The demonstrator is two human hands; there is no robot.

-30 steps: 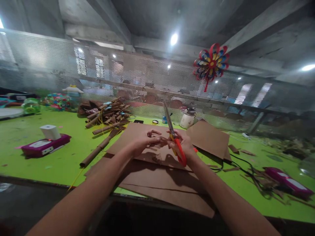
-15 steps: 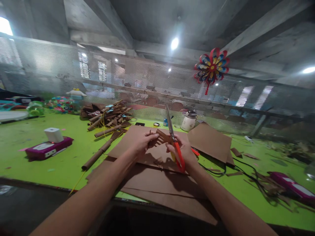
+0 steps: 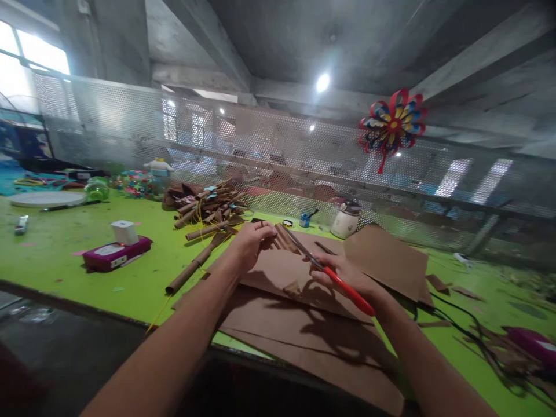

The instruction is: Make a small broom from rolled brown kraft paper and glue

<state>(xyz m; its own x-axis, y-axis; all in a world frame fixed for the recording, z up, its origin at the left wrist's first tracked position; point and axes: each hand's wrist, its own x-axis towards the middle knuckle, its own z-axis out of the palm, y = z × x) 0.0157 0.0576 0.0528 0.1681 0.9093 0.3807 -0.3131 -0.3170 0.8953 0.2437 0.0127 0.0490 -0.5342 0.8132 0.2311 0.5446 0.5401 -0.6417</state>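
My left hand pinches a small piece of brown paper with slits cut along it, so that it hangs in strips. In my right hand is a pair of scissors with red handles. Their metal blades reach up and left, right against the strips; how far the blades are apart is hard to make out. Below both hands lie sheets of brown paper, overlapping one another. A small cut scrap rests on the upper sheet.
Left of the sheets is a rolled paper stick with a fringed end, near a pile of similar rolls. A purple power strip bears a white plug. Behind stand a blue jar and a white kettle. Black cables run at right.
The scissors have swung from nearly upright to slanting left, their blades now at the paper strips. My view has turned a little to the left.
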